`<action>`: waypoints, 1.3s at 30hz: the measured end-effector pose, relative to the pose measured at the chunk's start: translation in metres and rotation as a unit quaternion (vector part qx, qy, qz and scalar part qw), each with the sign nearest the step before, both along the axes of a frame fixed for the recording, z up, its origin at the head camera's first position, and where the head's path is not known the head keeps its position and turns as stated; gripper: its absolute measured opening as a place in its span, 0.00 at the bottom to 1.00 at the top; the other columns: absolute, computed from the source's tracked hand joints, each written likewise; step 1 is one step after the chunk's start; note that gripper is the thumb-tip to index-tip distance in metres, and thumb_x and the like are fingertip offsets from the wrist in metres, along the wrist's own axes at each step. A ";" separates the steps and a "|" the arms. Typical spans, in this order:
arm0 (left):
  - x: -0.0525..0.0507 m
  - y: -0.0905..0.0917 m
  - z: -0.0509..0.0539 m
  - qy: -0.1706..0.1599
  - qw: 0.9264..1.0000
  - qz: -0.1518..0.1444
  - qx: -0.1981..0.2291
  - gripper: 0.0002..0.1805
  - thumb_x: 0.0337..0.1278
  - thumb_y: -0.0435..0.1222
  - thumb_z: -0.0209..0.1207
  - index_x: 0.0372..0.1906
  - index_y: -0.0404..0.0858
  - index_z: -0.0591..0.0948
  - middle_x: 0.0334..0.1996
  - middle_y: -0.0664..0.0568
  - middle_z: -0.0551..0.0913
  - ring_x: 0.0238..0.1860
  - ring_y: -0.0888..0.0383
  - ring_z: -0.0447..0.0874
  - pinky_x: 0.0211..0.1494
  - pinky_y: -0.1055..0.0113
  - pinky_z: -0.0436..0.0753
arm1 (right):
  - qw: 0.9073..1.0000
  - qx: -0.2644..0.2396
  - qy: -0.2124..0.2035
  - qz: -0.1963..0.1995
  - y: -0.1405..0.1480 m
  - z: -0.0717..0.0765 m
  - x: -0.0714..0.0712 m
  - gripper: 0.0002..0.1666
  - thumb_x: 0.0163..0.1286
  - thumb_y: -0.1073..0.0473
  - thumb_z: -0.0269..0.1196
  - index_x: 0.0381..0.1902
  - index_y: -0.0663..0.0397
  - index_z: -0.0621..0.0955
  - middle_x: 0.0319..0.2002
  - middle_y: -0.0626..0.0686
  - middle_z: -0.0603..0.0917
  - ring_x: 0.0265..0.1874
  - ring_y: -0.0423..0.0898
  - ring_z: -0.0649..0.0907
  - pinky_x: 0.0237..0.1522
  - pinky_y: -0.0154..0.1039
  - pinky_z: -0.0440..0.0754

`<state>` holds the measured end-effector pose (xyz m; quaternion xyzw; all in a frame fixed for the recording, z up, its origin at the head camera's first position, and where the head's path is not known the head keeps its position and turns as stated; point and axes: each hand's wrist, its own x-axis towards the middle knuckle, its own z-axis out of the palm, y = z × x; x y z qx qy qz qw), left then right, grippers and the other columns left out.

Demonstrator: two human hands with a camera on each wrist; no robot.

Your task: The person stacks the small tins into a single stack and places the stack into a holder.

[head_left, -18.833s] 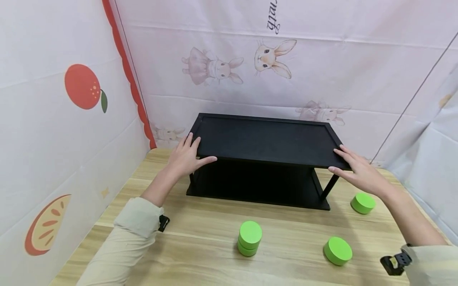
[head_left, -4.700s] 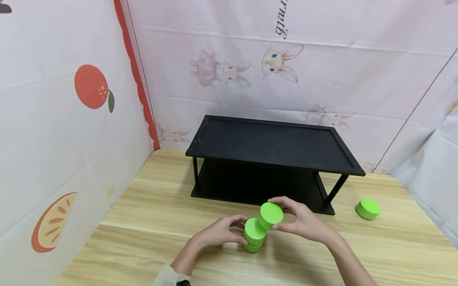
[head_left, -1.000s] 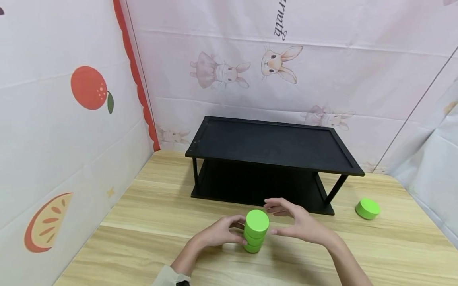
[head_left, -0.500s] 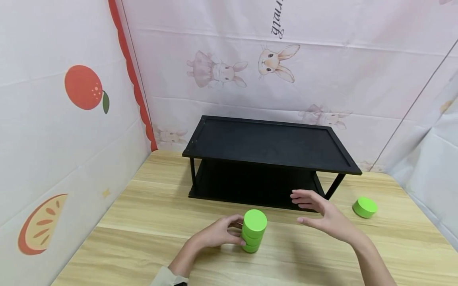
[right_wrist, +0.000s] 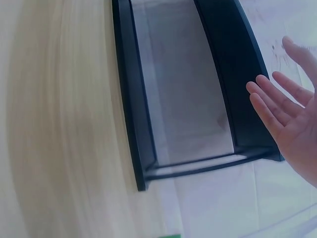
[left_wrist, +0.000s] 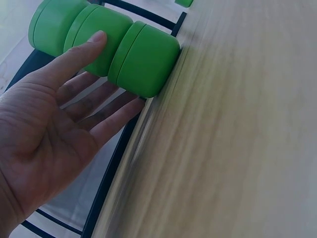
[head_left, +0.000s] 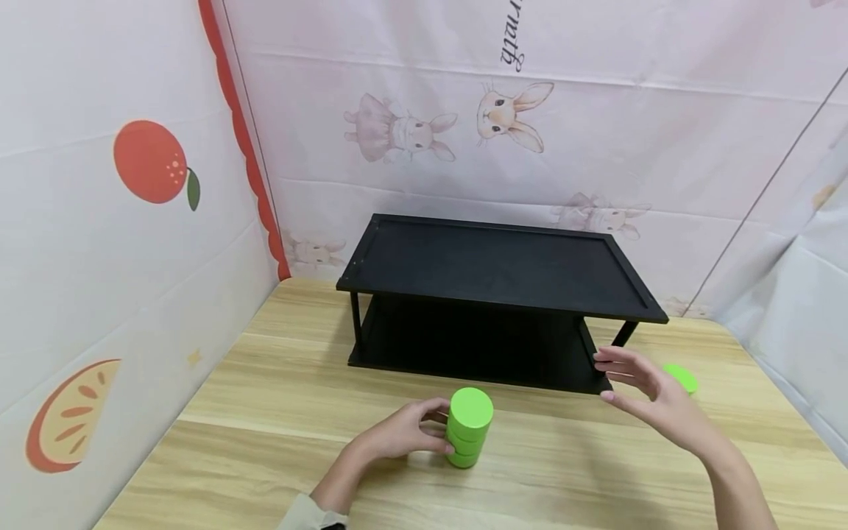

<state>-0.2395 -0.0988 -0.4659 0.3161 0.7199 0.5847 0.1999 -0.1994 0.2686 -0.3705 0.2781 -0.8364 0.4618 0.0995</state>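
Three round green tins, each with a lid seam, stand in an upright stack [head_left: 471, 412] on the table in the head view. My left hand [head_left: 408, 430] holds the stack from the left, with the thumb [left_wrist: 97, 38] on the middle tin [left_wrist: 106, 47] and the fingers behind. Over the table at the right, my right hand [head_left: 662, 401] hovers with fingers spread and nothing in them. Partly hidden behind it lies another green tin [head_left: 681, 377]. Only a sliver of green [left_wrist: 184, 2] shows at the top of the left wrist view.
Behind the stack stands a black two-level shelf [head_left: 497, 265], its lower board close to the table [head_left: 278, 412]. The right hand is beside the shelf's front right corner. Printed cloth walls [head_left: 318, 191] rise at the back, the left and the right.
My right hand has let go of the top tin, which now rests on the stack, and has moved right toward the lone tin. My left hand stays at the stack.
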 end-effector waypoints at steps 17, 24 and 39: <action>0.000 -0.001 0.006 0.008 1.000 -0.010 -0.009 0.30 0.46 0.30 0.67 0.57 0.34 0.70 0.51 0.48 0.74 0.54 0.53 0.73 0.53 0.65 0.75 | 0.997 -0.006 0.019 -0.076 0.036 -0.007 0.002 0.30 0.59 0.75 0.61 0.59 0.63 0.67 0.51 0.44 0.76 0.49 0.34 0.76 0.47 0.24 0.74; 0.002 0.001 0.007 -0.009 1.000 0.008 -0.013 0.29 0.45 0.27 0.67 0.56 0.35 0.71 0.51 0.48 0.74 0.54 0.50 0.73 0.53 0.65 0.75 | 0.995 -0.010 0.010 -0.102 0.053 -0.012 0.003 0.29 0.61 0.74 0.59 0.61 0.63 0.66 0.52 0.38 0.74 0.49 0.32 0.75 0.44 0.24 0.75; 0.002 0.003 0.005 -0.012 1.000 0.010 -0.010 0.28 0.45 0.24 0.65 0.55 0.33 0.71 0.50 0.47 0.74 0.54 0.49 0.72 0.53 0.64 0.75 | 0.982 -0.023 -0.019 -0.184 0.086 -0.026 -0.003 0.25 0.65 0.66 0.59 0.58 0.42 0.69 0.47 0.29 0.73 0.43 0.23 0.74 0.39 0.17 0.72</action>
